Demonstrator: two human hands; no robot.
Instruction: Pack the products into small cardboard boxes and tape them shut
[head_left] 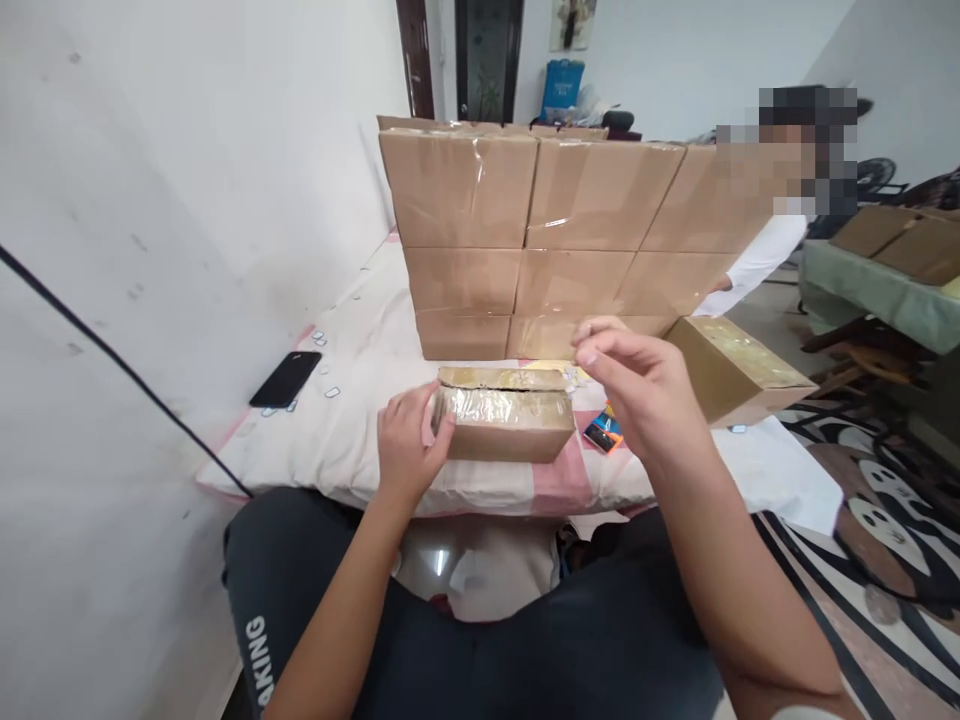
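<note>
A small cardboard box (510, 436) with shiny clear tape over its top lies in front of me, a dark slit running along the top near the far flap. Its left end is gripped by my left hand (409, 435), thumb on the near side. My right hand (637, 375) is raised to the right of the box, apart from it, with thumb and fingertips pinched together. Whatever may be between those fingertips is too small to make out. Under this hand lies a small packet in blue, orange and black (604, 430).
Stacked cardboard boxes (465, 200) form a wall behind the small box. Another box (739, 370) stands tilted at right. A black phone (286, 379) lies on the cloth-covered surface (337, 455) at left. Beyond the stack is a person in a white sleeve (765, 262).
</note>
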